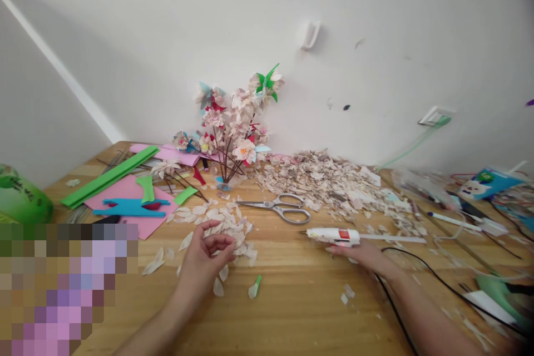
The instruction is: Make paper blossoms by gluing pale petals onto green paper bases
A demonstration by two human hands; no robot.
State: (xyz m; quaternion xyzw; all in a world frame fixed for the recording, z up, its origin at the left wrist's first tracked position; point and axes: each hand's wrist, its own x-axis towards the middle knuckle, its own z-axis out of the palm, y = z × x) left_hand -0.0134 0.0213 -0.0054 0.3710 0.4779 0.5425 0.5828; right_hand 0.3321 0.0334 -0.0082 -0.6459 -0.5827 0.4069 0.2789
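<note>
My left hand (205, 258) rests on the wooden table (292, 300) at a small heap of pale cut petals (225, 222), its fingers curled in with the tips on the petals. My right hand (362, 253) holds a white glue gun (334, 236) from below, nozzle pointing left. A black cord (421, 267) runs from the gun across the table to the right. Silver scissors (280, 207) lie just beyond, between both hands. One petal with a green stem (254, 287) lies near my left wrist.
A bunch of paper flowers (233, 122) stands against the wall. Pink and green paper strips (125, 189) lie at the left, a big pile of pale scraps (325, 178) at the right. Pens, wires and packets (471, 206) crowd the far right. A green object (20, 197) sits at the left edge.
</note>
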